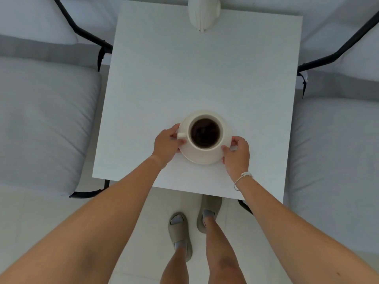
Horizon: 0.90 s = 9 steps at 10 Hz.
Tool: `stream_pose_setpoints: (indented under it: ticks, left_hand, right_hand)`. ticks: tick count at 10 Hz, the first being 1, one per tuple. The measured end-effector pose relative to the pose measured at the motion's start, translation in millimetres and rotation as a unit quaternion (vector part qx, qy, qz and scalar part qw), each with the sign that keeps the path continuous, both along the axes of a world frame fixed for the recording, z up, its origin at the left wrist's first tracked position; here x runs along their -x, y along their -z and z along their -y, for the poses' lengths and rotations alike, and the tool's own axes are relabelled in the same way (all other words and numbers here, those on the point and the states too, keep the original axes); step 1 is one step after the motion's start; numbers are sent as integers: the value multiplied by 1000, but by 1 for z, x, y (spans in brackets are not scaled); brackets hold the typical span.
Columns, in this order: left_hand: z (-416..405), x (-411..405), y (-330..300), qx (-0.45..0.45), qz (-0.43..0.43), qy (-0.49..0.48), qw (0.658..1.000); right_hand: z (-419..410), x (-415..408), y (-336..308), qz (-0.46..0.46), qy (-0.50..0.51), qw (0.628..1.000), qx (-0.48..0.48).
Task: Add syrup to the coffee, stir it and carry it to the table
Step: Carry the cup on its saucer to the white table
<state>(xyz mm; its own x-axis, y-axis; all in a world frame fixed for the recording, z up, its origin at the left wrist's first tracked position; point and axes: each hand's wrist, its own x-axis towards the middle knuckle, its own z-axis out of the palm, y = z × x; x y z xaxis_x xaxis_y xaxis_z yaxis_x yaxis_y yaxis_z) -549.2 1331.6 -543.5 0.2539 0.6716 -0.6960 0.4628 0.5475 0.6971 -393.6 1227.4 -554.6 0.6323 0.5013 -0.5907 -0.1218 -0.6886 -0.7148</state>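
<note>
A cream cup [205, 133] full of dark coffee stands on a matching saucer [202, 157], its handle pointing left. The saucer is over the near part of a white square table [184, 74]; I cannot tell whether it rests on the top or hovers just above it. My left hand [167, 143] grips the saucer's left rim beside the handle. On the other side, my right hand [238, 153], with a thin bracelet at the wrist, pinches the right rim. No syrup or spoon is in view.
A white ceramic figure [203, 13] stands at the table's far edge. Grey cushioned seats with black frames flank the table, one on the left [45, 119] and one on the right [336, 160]. My feet in slippers stand on pale floor at the near edge.
</note>
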Motion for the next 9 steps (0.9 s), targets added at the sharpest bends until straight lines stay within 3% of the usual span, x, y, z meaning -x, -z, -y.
stream_pose_setpoints:
  ticks: [5,9]
  left_hand:
    - [9,3,16,-107,-83,61,989]
    - [41,30,5,-211,-180,169,946]
  right_hand:
    - [11,9,-4,42,-14,999,1]
    - [52,27,-5,127,-71,989,2]
